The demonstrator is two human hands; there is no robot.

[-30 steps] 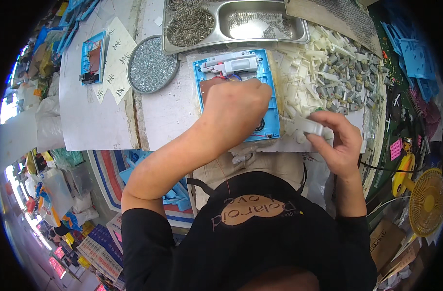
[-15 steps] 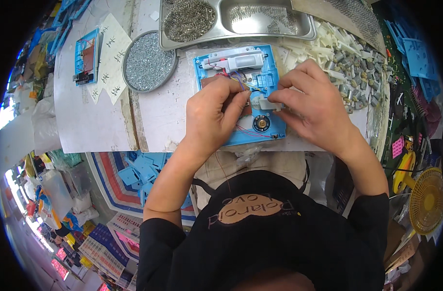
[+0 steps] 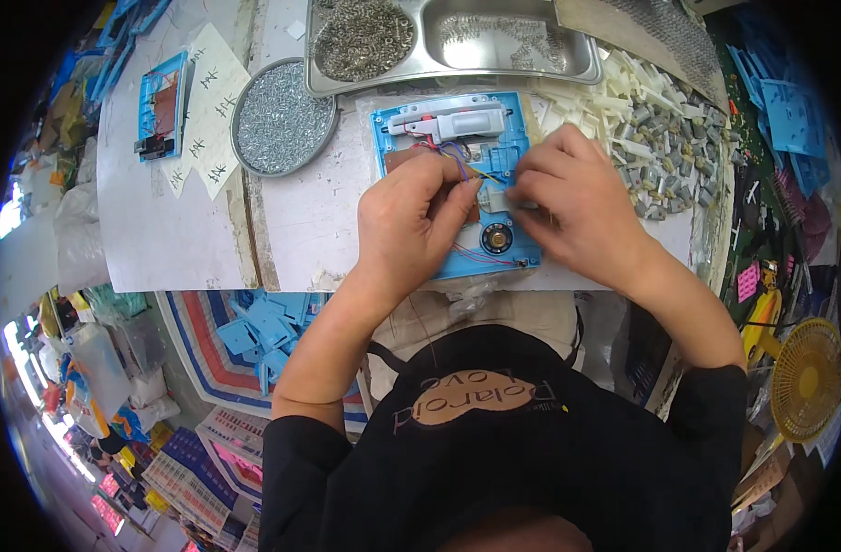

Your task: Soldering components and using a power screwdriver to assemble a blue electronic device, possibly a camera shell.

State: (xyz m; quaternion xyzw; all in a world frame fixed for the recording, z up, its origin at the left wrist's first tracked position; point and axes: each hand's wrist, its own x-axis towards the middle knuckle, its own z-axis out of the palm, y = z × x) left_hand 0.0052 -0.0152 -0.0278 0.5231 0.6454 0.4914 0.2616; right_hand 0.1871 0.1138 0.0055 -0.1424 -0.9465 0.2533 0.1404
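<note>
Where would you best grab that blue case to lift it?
Probably by the left and right outer edges of the blue case, coming down from both sides: it lies flat, open face up, so gripping there should avoid the round speaker and long grey-white part inside.

A white table [image 3: 319, 230] spans the upper half of the frame. On it, at upper left, lie a small blue case [image 3: 163, 106] and marked paper [image 3: 213, 110], beside a round dish [image 3: 282, 172]. A steel tray [image 3: 421, 41] stands at top centre; below it lies an open blue housing [image 3: 501, 156]. White parts [image 3: 614, 92] and grey parts [image 3: 673, 152] are heaped at upper right.
</note>
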